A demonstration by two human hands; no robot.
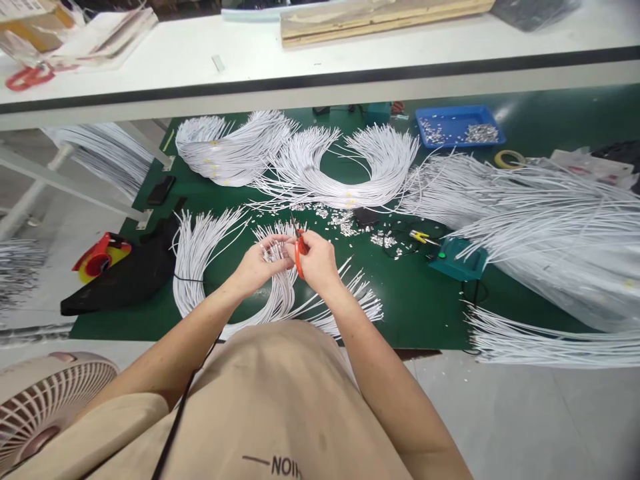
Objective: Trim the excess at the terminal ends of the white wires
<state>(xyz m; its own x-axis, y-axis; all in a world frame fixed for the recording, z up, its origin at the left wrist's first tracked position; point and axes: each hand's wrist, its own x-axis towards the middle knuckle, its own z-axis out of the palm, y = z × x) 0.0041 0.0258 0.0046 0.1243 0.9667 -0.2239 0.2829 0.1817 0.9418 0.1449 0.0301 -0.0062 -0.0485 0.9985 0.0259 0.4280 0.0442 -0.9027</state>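
Note:
My left hand [260, 263] is closed around the ends of a bundle of thin white wires [280, 293] that curves across the green mat [425, 307]. My right hand [317, 260] grips small red-handled pliers [299, 250], whose tip meets the wire ends held by the left hand. Both hands hover just above the mat, close together. Small silver metal terminals [345, 223] lie scattered just beyond them.
More white wire bundles [350, 167] fan across the mat, with a large heap [560, 227] at right. A blue tray [460, 125] of metal pieces, a tape roll [509, 159], a teal tool [457, 259], a red tape dispenser [100, 257] and a fan [45, 407] surround them.

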